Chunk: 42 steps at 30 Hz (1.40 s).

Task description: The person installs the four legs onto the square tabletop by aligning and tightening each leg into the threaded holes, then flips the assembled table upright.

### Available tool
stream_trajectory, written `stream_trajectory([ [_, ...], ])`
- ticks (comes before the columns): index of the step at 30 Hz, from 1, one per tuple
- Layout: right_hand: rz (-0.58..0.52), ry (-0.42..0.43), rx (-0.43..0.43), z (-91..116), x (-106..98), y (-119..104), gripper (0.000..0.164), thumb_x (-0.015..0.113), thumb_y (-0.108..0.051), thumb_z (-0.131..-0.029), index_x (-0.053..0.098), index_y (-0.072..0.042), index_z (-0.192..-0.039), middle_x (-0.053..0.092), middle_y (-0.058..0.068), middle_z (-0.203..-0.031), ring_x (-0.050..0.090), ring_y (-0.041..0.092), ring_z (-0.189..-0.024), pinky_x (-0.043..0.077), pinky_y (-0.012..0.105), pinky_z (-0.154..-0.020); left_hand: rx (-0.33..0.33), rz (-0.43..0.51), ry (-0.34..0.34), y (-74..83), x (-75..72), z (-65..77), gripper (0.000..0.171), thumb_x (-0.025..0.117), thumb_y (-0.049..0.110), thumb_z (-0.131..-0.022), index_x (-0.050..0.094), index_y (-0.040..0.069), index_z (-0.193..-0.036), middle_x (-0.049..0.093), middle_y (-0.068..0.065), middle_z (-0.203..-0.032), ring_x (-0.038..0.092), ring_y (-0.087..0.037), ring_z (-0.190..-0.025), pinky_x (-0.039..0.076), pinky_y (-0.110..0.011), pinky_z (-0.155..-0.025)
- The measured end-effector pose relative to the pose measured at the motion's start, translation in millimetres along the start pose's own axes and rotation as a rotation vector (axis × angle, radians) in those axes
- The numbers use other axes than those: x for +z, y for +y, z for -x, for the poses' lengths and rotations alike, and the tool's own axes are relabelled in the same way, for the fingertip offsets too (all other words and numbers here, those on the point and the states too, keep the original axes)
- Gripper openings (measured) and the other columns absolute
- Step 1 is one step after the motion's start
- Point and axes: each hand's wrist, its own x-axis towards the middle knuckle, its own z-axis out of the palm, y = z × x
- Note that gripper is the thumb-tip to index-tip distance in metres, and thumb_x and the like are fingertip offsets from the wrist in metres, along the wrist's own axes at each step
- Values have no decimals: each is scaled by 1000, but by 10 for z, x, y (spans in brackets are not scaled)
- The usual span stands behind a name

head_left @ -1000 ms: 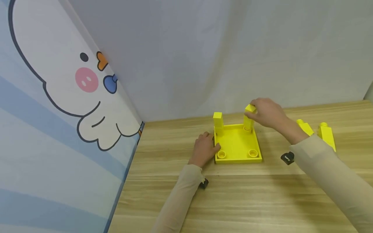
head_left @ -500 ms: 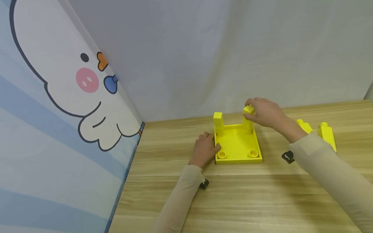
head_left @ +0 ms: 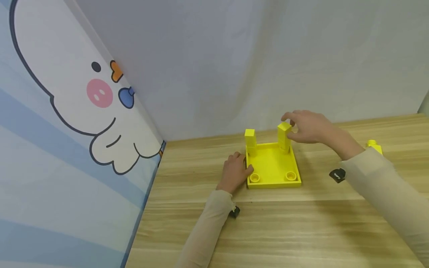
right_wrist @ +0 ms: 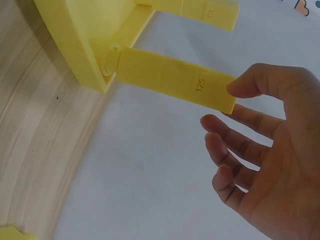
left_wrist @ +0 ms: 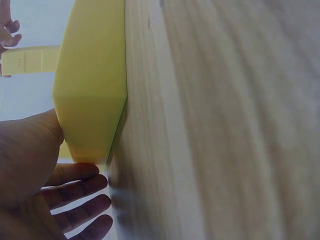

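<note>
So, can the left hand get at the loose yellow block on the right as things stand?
Probably not: the left hand grips the yellow tray, which lies between, and the right sleeve partly covers the loose block.

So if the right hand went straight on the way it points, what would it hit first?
The right hand would likely meet the yellow post beside its thumb first; whether they touch is unclear. Another yellow post stands beyond, roughly in line.

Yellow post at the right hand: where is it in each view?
Head: yellow post right of centre, upright at the far right corner of the yellow tray.
Left wrist: yellow post at upper left, sideways in the picture.
Right wrist: yellow post just above centre, sideways.
Shared landmark: the yellow tray.
</note>
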Motion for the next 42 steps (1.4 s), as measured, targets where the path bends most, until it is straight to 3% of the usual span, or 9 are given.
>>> stream_trajectory([
  [9,27,33,16,12,18,32,38,65,-36,-93,63,-8,-119,69,12,-108,64,27,-92,53,45,-70,-5,-13,-1,8,-29,16,51,58,38,-98,61,7,-138,64,-9,-133,60,-28,-120,50,-45,-99],
  [17,67,37,28,59,-6,27,35,65,-43,-95,58,-9,-95,59,6,-83,51,21,-73,40,35,-60,-8,-5,-3,9,-37,20,51,58,38,-98,62,7,-138,63,-8,-133,59,-28,-120,50,-45,-100],
  [20,70,33,31,63,-10,19,38,65,-44,-95,63,-7,-101,65,9,-89,57,22,-77,46,38,-62,-7,-5,-4,2,-37,18,51,59,38,-98,62,7,-138,63,-8,-133,59,-28,-121,50,-45,-100],
  [26,50,28,39,55,-8,-12,52,66,-45,-93,62,-8,-130,72,13,-109,67,28,-93,56,49,-73,-11,-1,-4,-15,-35,22,51,59,39,-98,61,7,-138,63,-8,-134,59,-28,-122,49,-45,-100],
  [37,39,-19,14,69,-18,-6,51,64,-34,-91,59,-12,-137,70,15,-117,66,31,-102,55,49,-72,-10,8,-3,-10,-35,20,51,59,40,-98,62,7,-137,63,-8,-135,58,-28,-124,49,-45,-101],
  [42,28,-19,5,75,-28,-8,47,63,-32,-93,59,-9,-134,69,15,-114,66,30,-98,54,47,-70,-7,8,0,-14,-36,23,51,59,40,-98,62,7,-137,63,-8,-134,58,-28,-124,48,-45,-101],
])
